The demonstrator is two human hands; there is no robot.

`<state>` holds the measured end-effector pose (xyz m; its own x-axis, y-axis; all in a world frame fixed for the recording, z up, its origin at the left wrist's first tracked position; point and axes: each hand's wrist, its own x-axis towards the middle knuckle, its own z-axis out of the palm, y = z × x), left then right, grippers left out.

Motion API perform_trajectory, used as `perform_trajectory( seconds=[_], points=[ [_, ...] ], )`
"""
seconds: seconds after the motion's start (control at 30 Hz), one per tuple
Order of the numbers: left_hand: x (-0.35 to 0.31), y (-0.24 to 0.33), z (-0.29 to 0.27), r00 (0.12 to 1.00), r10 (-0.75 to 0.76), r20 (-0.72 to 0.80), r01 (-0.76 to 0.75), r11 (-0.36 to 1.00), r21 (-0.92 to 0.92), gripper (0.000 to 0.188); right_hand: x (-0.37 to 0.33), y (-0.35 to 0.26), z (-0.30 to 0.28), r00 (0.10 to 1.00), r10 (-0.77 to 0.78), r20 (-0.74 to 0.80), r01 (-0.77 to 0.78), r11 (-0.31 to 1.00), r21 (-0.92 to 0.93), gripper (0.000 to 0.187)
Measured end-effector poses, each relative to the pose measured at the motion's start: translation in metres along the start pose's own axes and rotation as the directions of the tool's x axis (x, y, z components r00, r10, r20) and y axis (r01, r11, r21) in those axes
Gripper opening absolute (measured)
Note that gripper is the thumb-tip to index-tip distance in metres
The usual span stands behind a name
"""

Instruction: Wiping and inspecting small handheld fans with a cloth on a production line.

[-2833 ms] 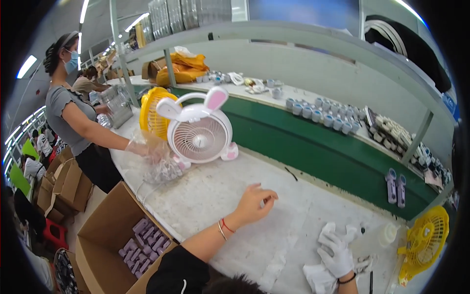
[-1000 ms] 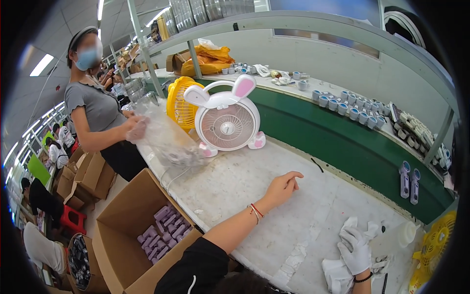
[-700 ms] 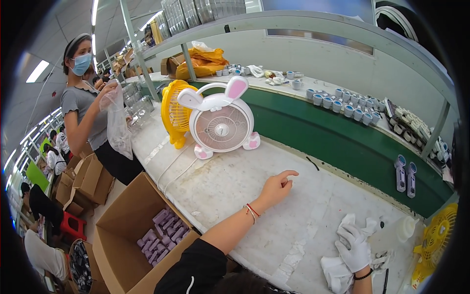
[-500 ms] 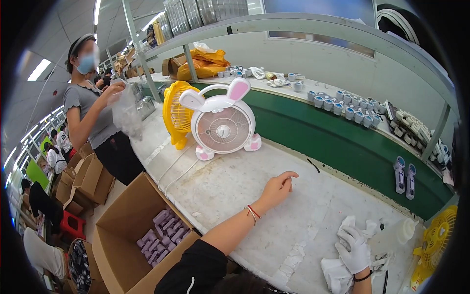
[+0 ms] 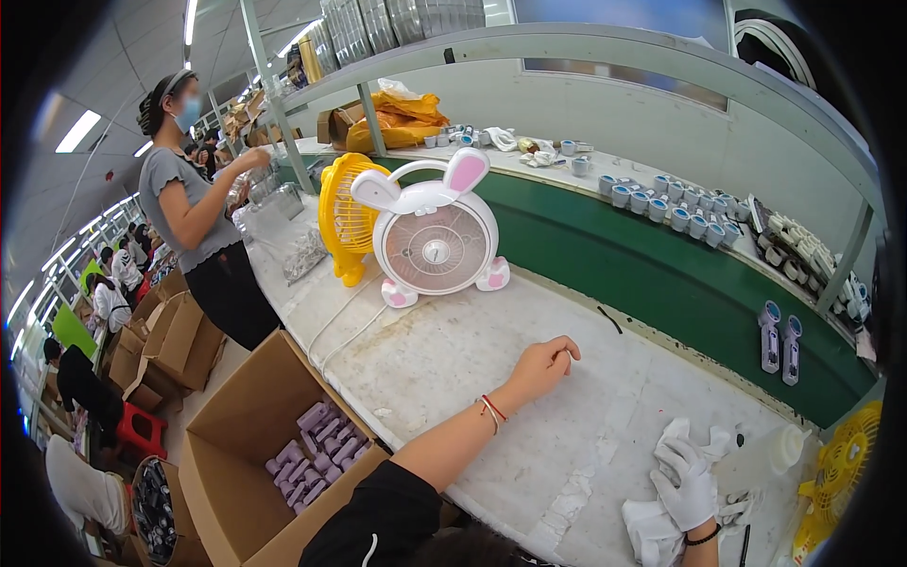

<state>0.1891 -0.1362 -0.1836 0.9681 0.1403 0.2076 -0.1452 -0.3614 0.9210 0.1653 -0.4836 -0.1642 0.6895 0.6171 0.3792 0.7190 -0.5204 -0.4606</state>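
Note:
Over the middle of the white worktable (image 5: 453,364) rests my left hand (image 5: 543,369), bare, its fingers curled in and nothing visible in them. Two thin bands circle that wrist. My right hand (image 5: 687,487) wears a white glove and lies at the lower right, fingers stretched out over crumpled white cloth (image 5: 652,529). Next to it stands a translucent plastic bottle (image 5: 779,449). Beyond my left hand is a white and pink rabbit-shaped fan (image 5: 436,248), with a yellow fan (image 5: 348,219) close behind it.
A cardboard box (image 5: 222,472) of purple handheld parts (image 5: 316,454) stands at the left table edge. Another yellow fan (image 5: 844,463) is at far right. Two purple handheld units (image 5: 770,338) lie on the green belt (image 5: 605,283). A co-worker (image 5: 194,203) stands far left by plastic bags (image 5: 283,241).
My left index finger has curled in. My right hand stays on the cloth. The co-worker's clear bag has come down onto the table, and their hand is now raised beside it.

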Motion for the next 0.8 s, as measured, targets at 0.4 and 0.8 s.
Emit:
perform_trajectory(
  seconds=[0.4, 0.8],
  points=[
    [-0.0009, -0.0012, -0.0008, 0.999, 0.017, 0.026, -0.018, 1.000, 0.016, 0.021, -0.0025, 0.0015, 0.0010, 1.000, 0.002, 0.003, -0.002, 1.000, -0.008, 0.037],
    [-0.0015, -0.0073, 0.0026, 0.999, 0.043, 0.011, -0.043, 0.999, 0.009, 0.021, -0.0082, 0.0075, 0.0007, 1.000, 0.003, 0.006, -0.003, 0.999, -0.043, 0.036]
  ],
)
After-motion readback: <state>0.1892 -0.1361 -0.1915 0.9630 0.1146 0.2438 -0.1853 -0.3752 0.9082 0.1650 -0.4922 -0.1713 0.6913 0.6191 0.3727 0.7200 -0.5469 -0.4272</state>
